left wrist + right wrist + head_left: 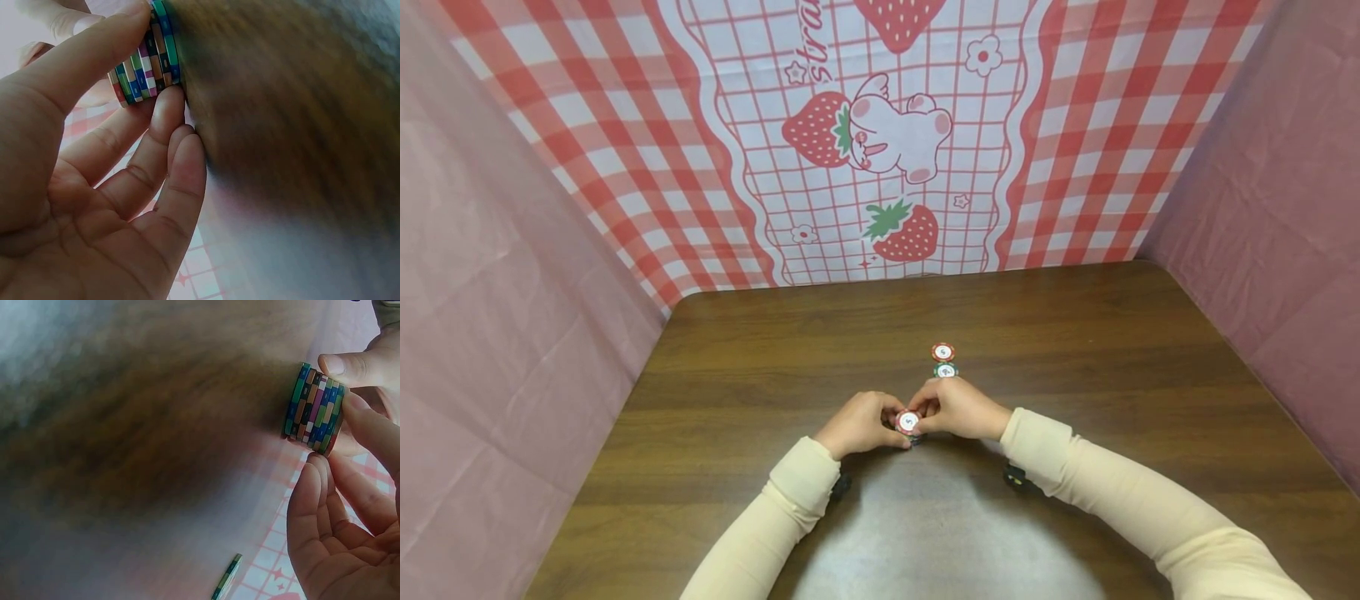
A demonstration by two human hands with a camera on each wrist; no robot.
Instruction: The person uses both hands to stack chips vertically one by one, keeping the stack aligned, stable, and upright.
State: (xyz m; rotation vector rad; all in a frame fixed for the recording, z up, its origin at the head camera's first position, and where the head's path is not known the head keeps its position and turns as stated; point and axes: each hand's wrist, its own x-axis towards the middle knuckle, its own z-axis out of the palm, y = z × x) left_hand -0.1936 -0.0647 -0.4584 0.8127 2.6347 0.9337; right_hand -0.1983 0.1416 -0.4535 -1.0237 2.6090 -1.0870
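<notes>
A short stack of poker chips [315, 409] stands on the wooden table, its edges green, brown, black, purple, blue and red. On top lies a red-rimmed chip [908, 422] with a white centre marked 5. My left hand [863, 423] holds the stack from the left, thumb on the near side and fingers round the far side. From the right, my right hand [958, 410] pinches the same stack near its top between thumb and fingers. In the left wrist view the stack's upper part is hidden behind the left thumb.
Behind the right hand lie a red chip [943, 352] and a green chip [946, 370], the green one partly covered by that hand. A red-and-white checked cloth [1075, 125] hangs behind the table [775, 333], with pink cloth [1262, 233] on both sides.
</notes>
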